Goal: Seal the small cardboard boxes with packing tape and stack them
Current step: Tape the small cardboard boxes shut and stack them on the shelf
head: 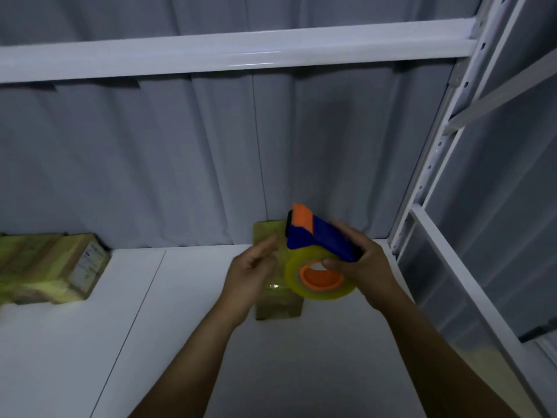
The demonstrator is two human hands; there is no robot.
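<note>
My right hand (366, 268) grips a blue and orange tape dispenser (319, 236) with a roll of clear yellowish tape (319, 282), held above a small cardboard box (278, 304) on the white shelf (196, 327). The box reaches back to the grey curtain, and the dispenser and both hands hide most of it. My left hand (251, 271) hovers just left of the roll, over the box, fingers loosely curled; motion blur hides whether it touches the tape. At the far left lie taped cardboard boxes (51, 268), set close together.
A white shelf beam (235, 51) runs across above. A white perforated upright (434, 155) of the rack stands at the right, with another rack bay beyond it. A grey curtain (180, 164) closes the back of the shelf.
</note>
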